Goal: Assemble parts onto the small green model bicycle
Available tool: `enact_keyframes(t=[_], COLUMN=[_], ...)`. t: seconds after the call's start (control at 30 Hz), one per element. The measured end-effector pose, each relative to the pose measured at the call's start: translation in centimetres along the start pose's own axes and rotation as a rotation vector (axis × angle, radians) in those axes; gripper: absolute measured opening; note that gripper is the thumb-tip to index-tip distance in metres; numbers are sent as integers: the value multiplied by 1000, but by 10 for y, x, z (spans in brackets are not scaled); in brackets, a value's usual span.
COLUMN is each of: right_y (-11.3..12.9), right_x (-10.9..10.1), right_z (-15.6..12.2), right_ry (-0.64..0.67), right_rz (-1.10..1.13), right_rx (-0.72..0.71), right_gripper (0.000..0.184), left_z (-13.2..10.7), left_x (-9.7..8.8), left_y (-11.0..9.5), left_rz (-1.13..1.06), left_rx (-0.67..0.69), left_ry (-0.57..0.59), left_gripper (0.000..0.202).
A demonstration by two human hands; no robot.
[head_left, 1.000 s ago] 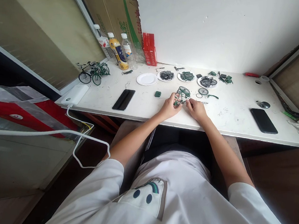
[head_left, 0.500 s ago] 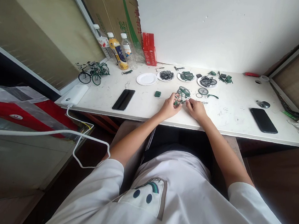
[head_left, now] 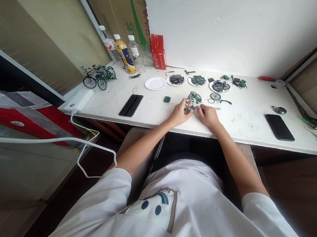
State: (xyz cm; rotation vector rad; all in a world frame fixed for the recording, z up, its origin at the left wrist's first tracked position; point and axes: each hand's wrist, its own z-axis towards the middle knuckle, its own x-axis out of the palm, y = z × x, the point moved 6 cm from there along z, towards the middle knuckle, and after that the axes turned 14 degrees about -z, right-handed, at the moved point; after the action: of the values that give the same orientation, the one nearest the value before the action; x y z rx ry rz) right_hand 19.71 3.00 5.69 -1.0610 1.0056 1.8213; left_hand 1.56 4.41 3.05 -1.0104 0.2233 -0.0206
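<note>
Between my hands, close to the table's front edge, is a green model bicycle frame [head_left: 192, 101] with one wheel on its far end. My left hand [head_left: 181, 113] is closed around the frame's near part. My right hand [head_left: 207, 115] is pinched at the frame's right side; whatever its fingertips grip is too small to make out. A thin metal-looking piece [head_left: 216, 108] lies by the right knuckles. Beyond that hand lie a loose wheel [head_left: 215, 97], a thin black ring [head_left: 211, 101] and a curved green part [head_left: 226, 102]. Left of my hands sits a small green block [head_left: 167, 99].
Paper plates hold black parts [head_left: 176, 79], green parts [head_left: 198, 80] and wheels [head_left: 221, 86]; a bare plate [head_left: 155, 83] is beside them. Assembled model bicycles [head_left: 99, 77] stand far left. Phones lie left [head_left: 131, 105] and right [head_left: 280, 127]. Bottles [head_left: 124, 54] stand behind.
</note>
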Motion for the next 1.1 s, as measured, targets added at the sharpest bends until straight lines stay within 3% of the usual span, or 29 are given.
enact_keyframes(t=[1.1], right_y=[1], right_x=[0], right_z=[0], right_ry=[7], right_rz=[-5], right_rx=[4], right_gripper=[44], left_z=[0], left_x=[0], left_y=[-5], left_rz=[35], left_rx=[10], left_ry=[15], left_gripper=[37])
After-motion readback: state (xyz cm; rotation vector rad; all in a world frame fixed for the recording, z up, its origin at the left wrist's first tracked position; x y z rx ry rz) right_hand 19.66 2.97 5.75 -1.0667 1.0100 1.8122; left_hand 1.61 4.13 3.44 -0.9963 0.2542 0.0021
